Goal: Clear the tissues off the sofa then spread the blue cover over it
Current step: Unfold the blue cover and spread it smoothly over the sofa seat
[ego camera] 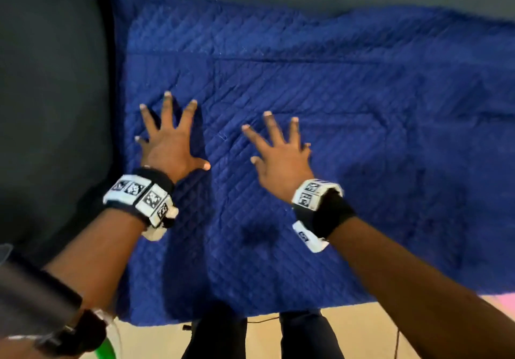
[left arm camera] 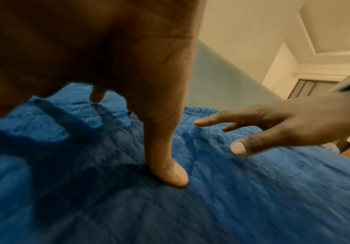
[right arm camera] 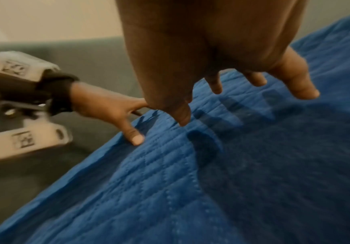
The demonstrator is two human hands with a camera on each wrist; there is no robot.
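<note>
your left hand [ego camera: 170, 147] lies flat on the blue cover [ego camera: 348, 135] at about 9 o'clock in the head view, fingers [ego camera: 167, 108] straight and spread, thumb tip pressing the quilted cloth. your right hand [ego camera: 281, 161] sits just beside it toward 3 o'clock, fingers [ego camera: 271, 127] also splayed and gripping nothing; the right wrist view shows their tips slightly above the fabric. the cover lies spread over the grey sofa [ego camera: 50, 108], its front edge draping toward the floor [ego camera: 362, 330] at 6 o'clock, the bare sofa arm at 9 o'clock.
</note>
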